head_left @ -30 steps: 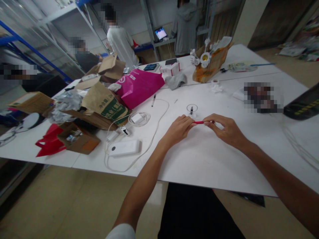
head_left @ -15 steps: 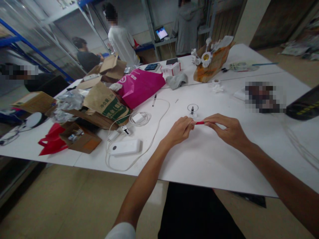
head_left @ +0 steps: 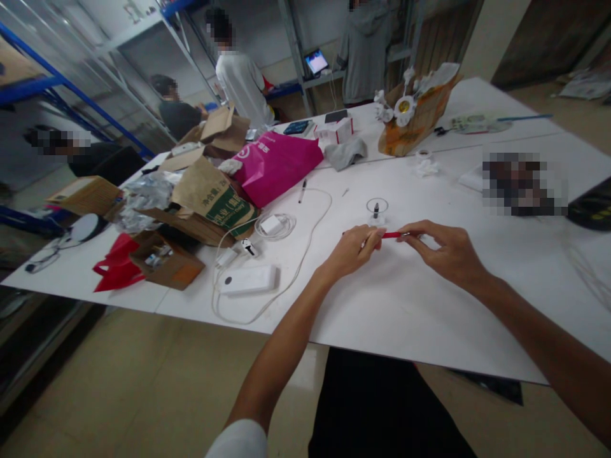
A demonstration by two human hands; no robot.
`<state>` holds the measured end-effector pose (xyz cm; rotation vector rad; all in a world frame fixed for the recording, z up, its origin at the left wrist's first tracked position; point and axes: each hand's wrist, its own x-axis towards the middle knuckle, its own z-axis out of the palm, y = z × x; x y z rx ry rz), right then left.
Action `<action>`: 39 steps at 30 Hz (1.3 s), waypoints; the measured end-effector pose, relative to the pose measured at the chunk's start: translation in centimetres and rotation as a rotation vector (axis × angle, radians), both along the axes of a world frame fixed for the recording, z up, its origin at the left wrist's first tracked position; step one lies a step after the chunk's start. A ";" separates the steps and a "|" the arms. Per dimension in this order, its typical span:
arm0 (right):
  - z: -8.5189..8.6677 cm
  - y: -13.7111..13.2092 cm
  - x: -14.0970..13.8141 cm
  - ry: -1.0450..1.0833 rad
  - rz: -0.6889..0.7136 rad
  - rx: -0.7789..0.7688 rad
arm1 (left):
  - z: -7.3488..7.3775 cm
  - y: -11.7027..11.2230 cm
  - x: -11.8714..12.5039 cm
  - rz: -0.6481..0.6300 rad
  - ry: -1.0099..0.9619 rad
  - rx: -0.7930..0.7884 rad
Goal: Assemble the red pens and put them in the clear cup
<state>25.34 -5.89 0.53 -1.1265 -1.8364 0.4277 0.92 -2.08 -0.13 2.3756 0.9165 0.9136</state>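
Note:
My left hand (head_left: 354, 252) is closed around a slim red pen-like rod (head_left: 392, 235), whose red middle shows between my two hands. On the other side, the thumb and fingertips of my right hand (head_left: 443, 252) pinch its end, where something small and shiny shows. I cannot make out the exact kind of rod. Both hands are above the white table (head_left: 405, 318). Just beyond them stands a small clear round-rimmed holder (head_left: 378, 219) with a dark pointed piece (head_left: 377, 209) upright in it.
A white power bank (head_left: 251, 280), a looped cable (head_left: 305, 270) and a black pen (head_left: 302, 191) lie to the left. Behind are a pink bag (head_left: 281, 165), cardboard boxes (head_left: 167, 261) and a grey cloth (head_left: 346, 154). A dark bottle (head_left: 592, 207) is at right. Several people are beyond.
The whole view has shifted a little, so things appear farther right. A bit more of the rod's shiny end shows at my right fingertips. Both hands keep their hold.

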 end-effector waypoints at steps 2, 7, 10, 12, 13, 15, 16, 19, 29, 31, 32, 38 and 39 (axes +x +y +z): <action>-0.1 -0.1 0.0 -0.001 0.003 -0.017 | -0.1 0.0 0.0 0.004 -0.002 0.004; -0.2 -0.2 -0.1 0.039 0.017 -0.028 | -0.3 0.1 0.1 -0.009 -0.002 0.014; -0.5 0.0 -0.1 0.070 -0.011 -0.057 | -0.4 0.2 0.2 -0.007 -0.019 0.062; -0.7 0.1 -0.1 0.096 -0.021 -0.079 | -0.5 0.2 0.4 -0.004 -0.068 0.116; -0.8 0.1 -0.1 0.107 -0.019 -0.092 | -0.6 0.2 0.4 -0.005 -0.092 0.143; -0.9 0.2 -0.2 0.134 -0.015 -0.108 | -0.7 0.2 0.6 -0.015 -0.119 0.188; -0.9 0.3 -0.2 0.150 -0.015 -0.112 | -0.8 0.2 0.7 -0.018 -0.120 0.200; -1.2 0.4 -0.3 0.181 -0.007 -0.124 | -1.0 0.4 0.7 -0.016 -0.114 0.211; -0.6 0.2 -0.4 0.115 0.033 -0.085 | -1.0 0.6 0.6 0.048 -0.122 0.248; -0.5 0.1 -0.5 0.111 0.028 -0.060 | -1.0 0.6 0.7 0.060 -0.148 0.253; -0.5 0.1 -0.6 0.110 0.028 -0.049 | -1.0 0.6 0.7 0.064 -0.155 0.253; -0.2 0.0 -0.7 0.103 0.019 0.047 | -1.1 0.6 0.7 0.076 -0.171 0.222; -0.2 0.0 -0.7 0.101 0.017 0.074 | -1.0 0.6 0.6 0.072 -0.207 0.206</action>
